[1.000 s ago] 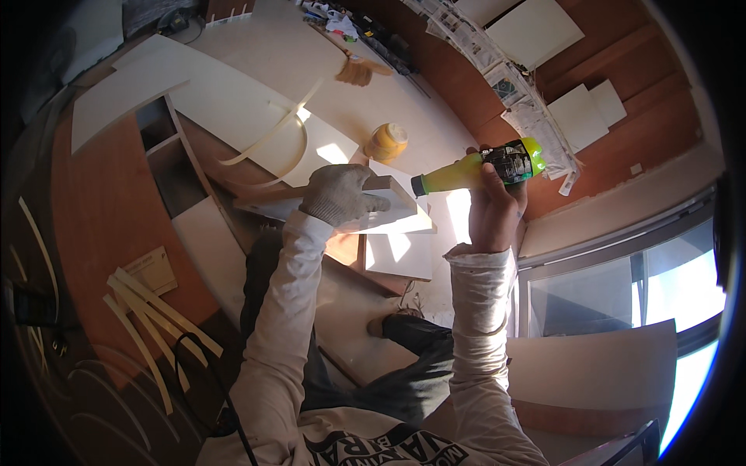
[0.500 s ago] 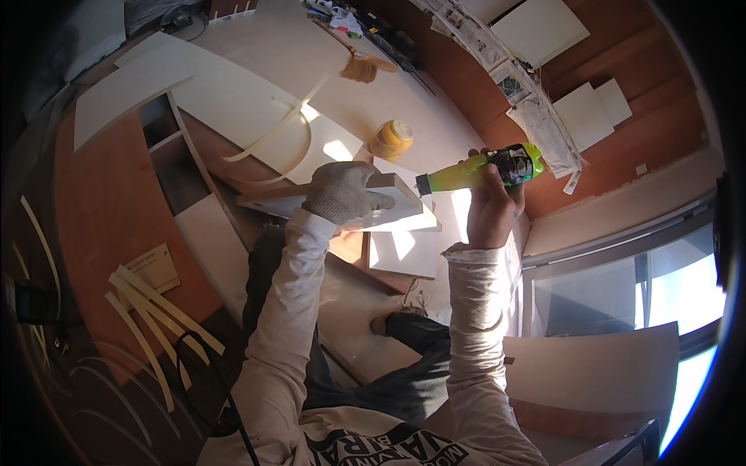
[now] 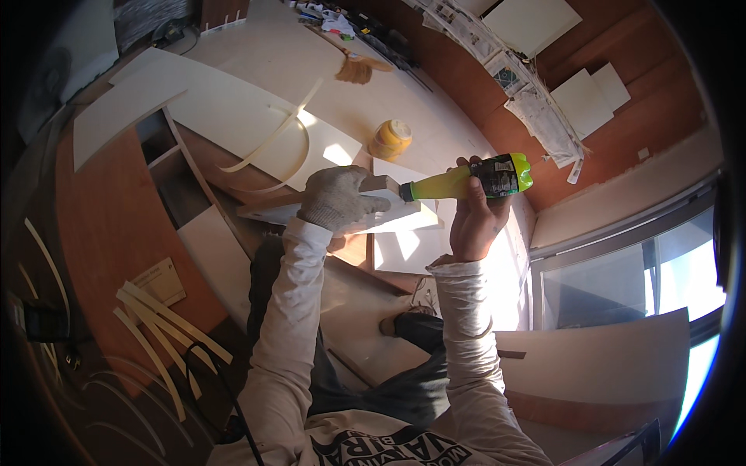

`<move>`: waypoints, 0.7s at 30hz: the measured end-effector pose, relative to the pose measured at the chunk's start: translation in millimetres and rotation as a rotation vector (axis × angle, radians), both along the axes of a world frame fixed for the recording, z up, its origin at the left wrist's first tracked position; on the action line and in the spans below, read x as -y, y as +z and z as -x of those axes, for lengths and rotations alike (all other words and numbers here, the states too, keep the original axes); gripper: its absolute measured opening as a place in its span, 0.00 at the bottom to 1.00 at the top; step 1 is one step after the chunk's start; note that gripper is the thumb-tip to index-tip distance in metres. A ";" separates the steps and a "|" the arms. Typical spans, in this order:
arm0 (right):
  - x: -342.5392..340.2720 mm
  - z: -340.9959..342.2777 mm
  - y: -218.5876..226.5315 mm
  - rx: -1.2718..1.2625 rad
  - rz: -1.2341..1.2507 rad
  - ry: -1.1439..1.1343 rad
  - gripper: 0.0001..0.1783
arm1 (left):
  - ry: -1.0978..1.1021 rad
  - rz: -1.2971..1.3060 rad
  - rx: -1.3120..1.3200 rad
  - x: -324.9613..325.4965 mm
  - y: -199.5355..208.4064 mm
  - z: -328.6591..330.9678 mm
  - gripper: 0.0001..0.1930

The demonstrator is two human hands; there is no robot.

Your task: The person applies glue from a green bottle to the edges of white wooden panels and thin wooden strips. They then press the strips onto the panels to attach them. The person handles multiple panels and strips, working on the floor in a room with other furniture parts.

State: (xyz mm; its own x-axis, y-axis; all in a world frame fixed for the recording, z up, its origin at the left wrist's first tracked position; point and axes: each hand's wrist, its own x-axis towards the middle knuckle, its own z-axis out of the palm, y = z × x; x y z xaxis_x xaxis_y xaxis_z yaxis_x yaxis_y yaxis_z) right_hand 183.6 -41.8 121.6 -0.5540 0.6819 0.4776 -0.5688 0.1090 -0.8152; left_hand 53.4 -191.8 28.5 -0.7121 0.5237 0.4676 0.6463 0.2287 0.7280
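Note:
In a grey knit glove, my left hand (image 3: pixel 330 198) is closed over the upper edge of a white board (image 3: pixel 395 210), which is held tilted in front of me. My bare right hand (image 3: pixel 480 225) grips a green plastic bottle (image 3: pixel 439 186) with a black label around its base end. The bottle lies almost level, its dark narrow neck pointing left. That tip is at the board's right end, just beside the gloved fingers; whether it touches cannot be made out.
A yellow tub (image 3: pixel 390 140) stands on the floor beyond the board. Farther off lies a straw broom (image 3: pixel 355 70). Curled edging strips (image 3: pixel 303 147) rest on white panels, and several pale strips (image 3: pixel 159 326) lie at the left near a brown panel (image 3: pixel 101 233). A window (image 3: pixel 598 287) is at the right.
My right hand has brought the bottle left and slightly down, so its neck now meets the board's end in view. My left hand keeps its hold on the board.

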 end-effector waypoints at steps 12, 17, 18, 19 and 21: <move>0.0 -7.0 2.4 0.054 0.143 -0.018 0.33 | -0.011 0.072 0.050 3.6 1.9 3.3 0.25; 0.1 -1.9 3.7 0.006 0.113 -0.061 0.28 | -0.009 0.047 0.025 6.1 5.3 0.2 0.27; 0.4 -1.7 3.9 0.011 0.102 -0.072 0.28 | 0.004 0.065 0.026 6.9 7.2 -0.7 0.27; -0.6 -2.8 2.8 0.022 0.109 -0.076 0.29 | 0.005 0.061 -0.002 6.6 7.2 -1.3 0.27; -4.5 -5.7 -3.7 0.044 0.124 -0.083 0.32 | 0.010 0.052 -0.059 5.7 5.2 -0.8 0.27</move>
